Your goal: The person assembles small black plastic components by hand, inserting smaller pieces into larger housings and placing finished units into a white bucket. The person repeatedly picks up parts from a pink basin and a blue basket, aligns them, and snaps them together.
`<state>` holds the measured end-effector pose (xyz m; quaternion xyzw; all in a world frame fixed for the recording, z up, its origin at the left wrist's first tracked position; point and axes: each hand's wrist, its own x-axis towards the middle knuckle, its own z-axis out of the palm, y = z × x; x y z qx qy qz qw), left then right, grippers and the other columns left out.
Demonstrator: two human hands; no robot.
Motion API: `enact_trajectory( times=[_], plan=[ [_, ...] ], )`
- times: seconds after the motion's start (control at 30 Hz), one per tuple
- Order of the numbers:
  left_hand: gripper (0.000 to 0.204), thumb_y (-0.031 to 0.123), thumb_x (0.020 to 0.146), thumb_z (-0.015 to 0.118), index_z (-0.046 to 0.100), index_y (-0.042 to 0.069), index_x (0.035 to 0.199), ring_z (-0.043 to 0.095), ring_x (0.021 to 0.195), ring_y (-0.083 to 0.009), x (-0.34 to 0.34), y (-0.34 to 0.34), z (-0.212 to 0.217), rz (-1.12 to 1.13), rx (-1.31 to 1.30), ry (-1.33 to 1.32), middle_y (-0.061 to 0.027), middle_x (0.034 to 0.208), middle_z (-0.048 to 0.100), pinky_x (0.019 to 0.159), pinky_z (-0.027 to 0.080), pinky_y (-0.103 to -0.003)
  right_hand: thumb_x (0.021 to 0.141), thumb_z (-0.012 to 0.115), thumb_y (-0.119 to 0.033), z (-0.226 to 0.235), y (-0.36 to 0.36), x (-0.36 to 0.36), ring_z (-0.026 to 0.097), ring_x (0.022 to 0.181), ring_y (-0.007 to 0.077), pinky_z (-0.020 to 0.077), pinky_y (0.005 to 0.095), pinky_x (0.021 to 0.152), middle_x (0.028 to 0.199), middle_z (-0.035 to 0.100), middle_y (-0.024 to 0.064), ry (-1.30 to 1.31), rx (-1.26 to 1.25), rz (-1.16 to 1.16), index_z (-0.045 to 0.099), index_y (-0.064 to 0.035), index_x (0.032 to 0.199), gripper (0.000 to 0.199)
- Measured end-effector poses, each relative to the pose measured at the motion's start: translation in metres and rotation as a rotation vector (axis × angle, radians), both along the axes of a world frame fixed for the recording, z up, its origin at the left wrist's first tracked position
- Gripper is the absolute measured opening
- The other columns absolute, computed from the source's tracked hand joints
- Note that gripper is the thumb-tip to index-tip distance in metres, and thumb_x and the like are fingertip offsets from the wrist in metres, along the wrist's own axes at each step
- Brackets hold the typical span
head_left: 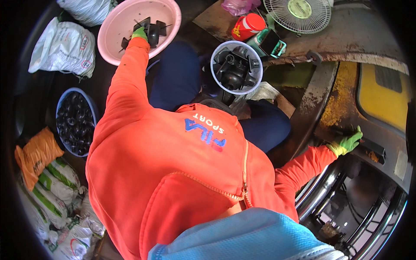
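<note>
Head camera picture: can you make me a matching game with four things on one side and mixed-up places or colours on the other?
Things:
1. Left hand
2. Mask
3. Right hand
4. Fan

Places and colours:
A. Near the yellow panel
B. Round, with a pale green middle
C. In the pink basin, at the black parts
D. Blue, at the picture's bottom edge

Right pairs: 1-C, 2-D, 3-A, 4-B.

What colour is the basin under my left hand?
The basin is pale pink, shown best in the head view.
</note>
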<state>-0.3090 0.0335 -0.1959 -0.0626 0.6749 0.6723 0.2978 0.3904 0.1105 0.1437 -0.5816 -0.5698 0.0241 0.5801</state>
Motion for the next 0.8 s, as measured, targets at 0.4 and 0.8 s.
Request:
enact_trajectory(
  times=[0.4,0.8],
  plan=[
    [0.032,0.031,0.095,0.051,0.063,0.006,0.111,0.066,0.093,-0.0256,0.048,0.07,0.002,-0.439,0.811,-0.031,-0.0101,0.102,0.068,0.082,0.056,-0.04,0.095,0.05,-0.028,0.0,-0.101,-0.049,0.063,0.072,0.0221,0.0514,0.0289,0.054,0.083,0.061,0.0122,-0.015,0.586,-0.47,0.062,-0.0002,0.089,0.031],
    [0.045,0.011,0.068,0.078,0.061,0.007,0.11,0.063,0.091,-0.0156,0.256,0.024,0.049,-1.325,0.509,0.617,-0.0058,0.101,0.066,0.081,0.053,-0.031,0.098,0.046,-0.019,0.018,-0.109,-0.046,0.039,0.046,0.011,0.0327,0.022,0.043,0.057,0.044,0.003,0.366,0.438,0.117,0.06,0.0051,0.103,0.028]
  ],
)
